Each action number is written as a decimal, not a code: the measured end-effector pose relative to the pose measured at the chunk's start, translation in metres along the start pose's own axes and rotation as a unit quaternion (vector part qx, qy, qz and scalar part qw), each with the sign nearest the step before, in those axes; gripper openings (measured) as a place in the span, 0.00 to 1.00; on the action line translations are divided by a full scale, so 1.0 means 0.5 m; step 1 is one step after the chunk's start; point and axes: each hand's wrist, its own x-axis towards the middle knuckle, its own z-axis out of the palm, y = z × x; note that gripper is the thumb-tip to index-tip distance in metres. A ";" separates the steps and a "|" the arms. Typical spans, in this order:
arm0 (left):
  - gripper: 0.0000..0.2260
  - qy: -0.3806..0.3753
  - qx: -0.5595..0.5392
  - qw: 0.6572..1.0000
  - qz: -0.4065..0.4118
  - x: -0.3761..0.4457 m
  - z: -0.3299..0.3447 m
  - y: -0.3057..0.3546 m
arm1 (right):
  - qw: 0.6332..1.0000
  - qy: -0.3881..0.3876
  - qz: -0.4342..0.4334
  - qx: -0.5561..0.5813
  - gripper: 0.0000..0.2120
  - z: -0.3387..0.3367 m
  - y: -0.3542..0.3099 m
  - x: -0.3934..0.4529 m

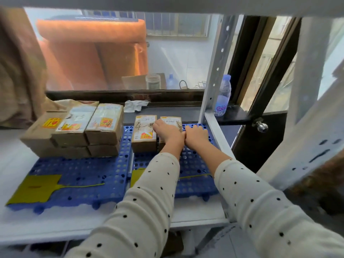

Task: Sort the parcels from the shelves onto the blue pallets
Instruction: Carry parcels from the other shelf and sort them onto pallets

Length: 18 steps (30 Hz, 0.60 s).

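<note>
1. a person in cream sleeves with black dots reaches both arms forward over a white shelf that carries two blue perforated plastic pallets, the left pallet [78, 175] and the right pallet [193, 175].
2. the left hand [167, 132] lies on top of a small brown cardboard parcel with a white label [172, 121] at the far end of the right pallet; whether its fingers curl round the parcel cannot be told.
3. the right hand [197, 134] rests just right of that parcel, fingers fairly straight on the pallet, touching the left hand.
4. a second brown parcel marked "4" [144, 133] stands just left of it.
5. a stack of larger brown parcels [74, 131] sits on the far end of the left pallet.
6. the step appears to be setting this parcel into place beside its neighbour.
7. the next move likely calls for letting go, drawing both hands back and fetching another parcel.
</note>
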 end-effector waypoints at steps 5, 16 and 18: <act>0.22 -0.003 -0.005 1.000 -0.016 0.016 0.005 0.004 | 1.000 -0.009 -0.015 0.008 0.16 0.002 -0.007 0.009; 0.38 0.037 -0.044 0.998 -0.035 0.041 0.009 0.008 | 1.000 0.013 -0.017 0.016 0.16 -0.002 -0.008 0.019; 0.38 0.045 -0.076 0.995 -0.034 0.041 0.006 0.000 | 0.999 0.030 -0.021 0.014 0.16 -0.012 -0.010 0.017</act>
